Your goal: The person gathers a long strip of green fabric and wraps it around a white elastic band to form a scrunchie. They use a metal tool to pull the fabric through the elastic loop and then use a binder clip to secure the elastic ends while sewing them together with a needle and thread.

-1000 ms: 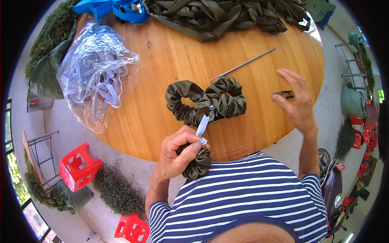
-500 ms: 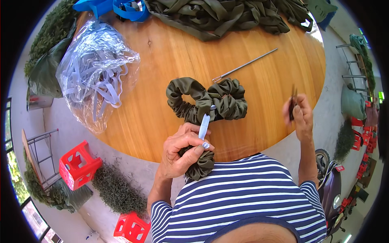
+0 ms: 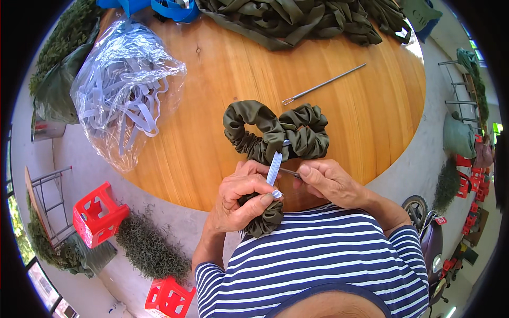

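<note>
Left hand: the person's left hand [image 3: 239,200] pinched a pale elastic strip [image 3: 273,169] between thumb and finger, with a bunched green band [image 3: 263,222] tucked under the palm.
Right hand: the right hand [image 3: 331,183] gripped a slim dark tool [image 3: 289,172], its tip at the strip's edge.
Scrunched rings: two gathered dark-green rings [image 3: 310,139] lay side by side just beyond the hands, the strip running up to them.
Metal rod: a thin rod [image 3: 331,81] with a looped end rested slantwise near the rings.
Clear bag: to the left, a plastic bag [image 3: 119,79] held more pale elastic.
Far edge: dark-green cloth [image 3: 297,24] lay heaped on the wooden table [image 3: 366,122].
Floor: two red stools [image 3: 98,217] stood at left.
</note>
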Motion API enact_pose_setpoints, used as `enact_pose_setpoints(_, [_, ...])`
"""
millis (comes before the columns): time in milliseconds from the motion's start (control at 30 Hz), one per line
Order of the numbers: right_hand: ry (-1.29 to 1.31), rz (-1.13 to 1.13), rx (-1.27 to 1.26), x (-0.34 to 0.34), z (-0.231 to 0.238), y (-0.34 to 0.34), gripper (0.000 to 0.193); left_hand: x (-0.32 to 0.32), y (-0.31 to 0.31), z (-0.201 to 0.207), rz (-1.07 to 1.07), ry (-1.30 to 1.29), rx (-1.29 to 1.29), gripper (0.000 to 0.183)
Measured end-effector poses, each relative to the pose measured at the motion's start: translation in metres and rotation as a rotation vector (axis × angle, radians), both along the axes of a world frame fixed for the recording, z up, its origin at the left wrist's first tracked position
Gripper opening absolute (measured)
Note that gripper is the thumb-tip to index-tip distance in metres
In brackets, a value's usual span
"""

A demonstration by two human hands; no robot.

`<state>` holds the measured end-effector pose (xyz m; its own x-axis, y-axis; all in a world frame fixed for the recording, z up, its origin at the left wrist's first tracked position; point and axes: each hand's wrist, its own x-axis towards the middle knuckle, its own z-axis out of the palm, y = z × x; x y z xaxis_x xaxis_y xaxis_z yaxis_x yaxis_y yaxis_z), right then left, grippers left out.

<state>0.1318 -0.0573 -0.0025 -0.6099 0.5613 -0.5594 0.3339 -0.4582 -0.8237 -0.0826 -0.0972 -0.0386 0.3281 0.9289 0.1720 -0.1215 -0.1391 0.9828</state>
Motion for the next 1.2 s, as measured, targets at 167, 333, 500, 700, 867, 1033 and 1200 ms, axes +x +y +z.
enact_pose_setpoints(167, [0.006,-0.02,-0.075,-0.009,0.001,0.003,0.043,-0.005,0.001,0.0,-0.068,0.065,0.005,0.009])
enact_pose_setpoints(333, [0.007,-0.044,-0.081,-0.014,0.0,0.003,0.042,-0.007,0.003,0.0,-0.091,0.129,0.006,0.009])
enact_pose_setpoints(500, [-0.003,-0.058,-0.161,-0.013,0.0,0.004,0.041,-0.008,0.004,0.003,-0.136,0.166,0.029,0.007])
enact_pose_setpoints(700, [-0.008,-0.02,0.302,0.005,0.007,0.006,0.029,-0.005,0.003,-0.001,-0.071,0.111,0.065,0.01])
enact_pose_setpoints(867, [-0.492,-0.296,1.269,0.026,0.0,0.048,0.018,-0.002,0.001,0.011,0.013,0.107,0.136,0.008])
enact_pose_setpoints(1033, [-0.263,-0.216,1.386,0.02,0.022,0.034,0.019,0.007,0.003,0.022,0.086,0.17,0.304,0.01])
enact_pose_setpoints(1200, [0.211,-0.085,0.851,-0.013,0.015,0.006,0.012,0.02,0.007,0.023,0.069,0.288,0.436,0.011])
